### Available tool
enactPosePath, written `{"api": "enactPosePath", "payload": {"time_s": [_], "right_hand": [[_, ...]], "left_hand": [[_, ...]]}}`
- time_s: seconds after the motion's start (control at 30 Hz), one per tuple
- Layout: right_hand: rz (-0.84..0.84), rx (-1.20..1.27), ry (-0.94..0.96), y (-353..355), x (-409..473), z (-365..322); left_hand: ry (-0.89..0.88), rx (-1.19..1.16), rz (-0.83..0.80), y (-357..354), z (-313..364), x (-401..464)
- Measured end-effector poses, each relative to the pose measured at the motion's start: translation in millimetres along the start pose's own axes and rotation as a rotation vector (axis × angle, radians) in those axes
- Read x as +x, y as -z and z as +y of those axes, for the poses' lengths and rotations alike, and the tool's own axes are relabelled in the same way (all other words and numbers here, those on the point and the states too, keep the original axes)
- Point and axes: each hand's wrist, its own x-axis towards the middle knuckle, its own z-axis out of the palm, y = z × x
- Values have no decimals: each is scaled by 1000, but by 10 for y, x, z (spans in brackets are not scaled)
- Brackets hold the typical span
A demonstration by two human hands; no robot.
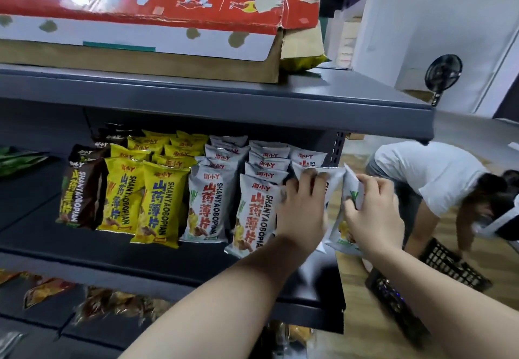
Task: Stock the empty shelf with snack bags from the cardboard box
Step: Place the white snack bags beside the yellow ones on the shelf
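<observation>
Rows of upright snack bags stand on the dark middle shelf point(140, 257): brown bags point(81, 193), yellow bags point(160, 204) and silver bags point(207, 204). My left hand point(302, 209) rests its fingers over the top of a silver bag point(331, 179) at the right end of the row. My right hand point(370, 212) grips another silver bag point(352, 187) just beyond the shelf's right end. A red and white cardboard box point(157, 21) lies on the top shelf above.
A green bag point(16, 159) lies at the shelf's far left. More snack bags point(112, 302) sit on the shelf below. To the right a person in a white shirt point(429, 173) bends over black crates point(449, 266) on the wooden floor. A black fan point(443, 73) stands behind.
</observation>
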Motion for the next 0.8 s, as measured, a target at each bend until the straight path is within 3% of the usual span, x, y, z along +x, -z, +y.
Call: {"api": "enactPosePath", "payload": {"time_s": [0.33,0.43,0.53,0.73,0.8], "right_hand": [[8,-7,22,-321,382,179],[1,-4,68,-434,411,154],[8,-36,122,-535,446,138],[31,-26,92,-656,531,100],[17,-21,105,-676,540,81]], "left_hand": [[138,21,-28,-519,-3,395],[100,46,-71,-637,-73,461],[83,247,-102,-702,-120,525],[145,128,-102,-933,-120,606],[116,203,-134,-1007,-138,560]]}}
